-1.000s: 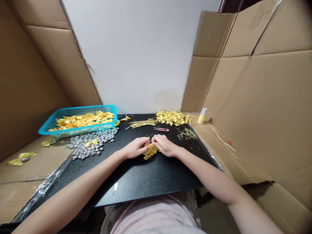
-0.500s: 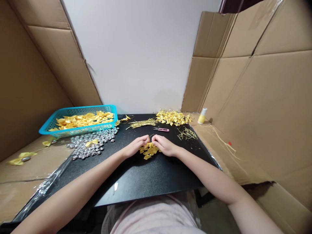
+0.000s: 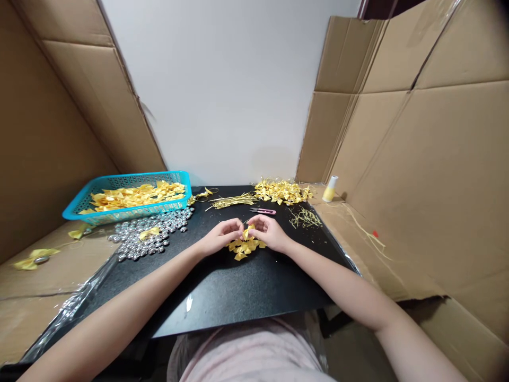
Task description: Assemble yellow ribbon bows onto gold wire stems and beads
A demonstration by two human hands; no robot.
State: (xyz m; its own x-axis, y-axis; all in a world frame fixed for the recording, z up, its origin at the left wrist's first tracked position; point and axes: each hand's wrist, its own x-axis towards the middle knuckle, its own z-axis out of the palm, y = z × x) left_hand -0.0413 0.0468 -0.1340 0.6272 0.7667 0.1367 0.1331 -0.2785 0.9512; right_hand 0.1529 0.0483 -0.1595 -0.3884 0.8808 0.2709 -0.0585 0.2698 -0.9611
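Between the fingertips of my two hands is a small yellow ribbon bow (image 3: 248, 232), held above the middle of the black table. My left hand (image 3: 223, 235) pinches it from the left, thumb and forefinger closed. From the right, my right hand (image 3: 268, 233) grips the same bow with curled fingers. A thin gold wire tip shows just above the bow. Right under my hands lies a small pile of yellow bows (image 3: 240, 249), partly covered by the fingers.
A blue basket (image 3: 127, 213) of yellow bows stands at the back left, beside many silver beads (image 3: 139, 239). Behind my hands lie gold wire ties (image 3: 234, 200), pink thread snips (image 3: 263, 211), a heap of bows (image 3: 283, 191), wire scraps (image 3: 305, 218) and a thread spool (image 3: 330, 189).
My fingers have lifted and loosened a little, and a yellow bow now shows between them. The things on the table have stayed in place.
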